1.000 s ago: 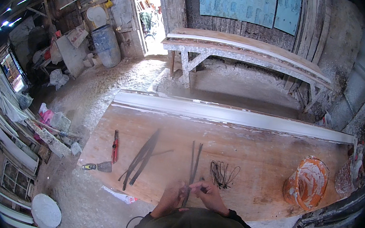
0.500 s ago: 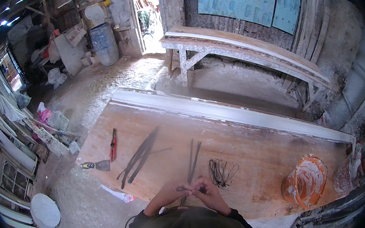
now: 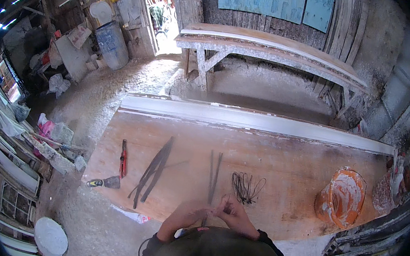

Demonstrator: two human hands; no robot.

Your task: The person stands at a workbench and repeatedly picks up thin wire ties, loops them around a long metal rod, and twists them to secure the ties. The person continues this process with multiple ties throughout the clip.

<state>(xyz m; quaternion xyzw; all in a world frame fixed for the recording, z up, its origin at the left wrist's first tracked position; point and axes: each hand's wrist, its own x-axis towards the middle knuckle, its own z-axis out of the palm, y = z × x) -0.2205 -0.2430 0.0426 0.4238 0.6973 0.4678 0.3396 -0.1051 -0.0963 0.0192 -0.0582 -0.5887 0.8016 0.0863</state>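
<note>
Scraper, lower left | left hand and right hand, lower centre: close together, fingers curled, grip unclear, partly hiding dark strips | looped cord, centre-right | orange bucket, right

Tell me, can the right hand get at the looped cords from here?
Probably yes: the looped cords lie on the table just beyond the right hand, with nothing seen standing between. It is close to the left hand, though.
</note>
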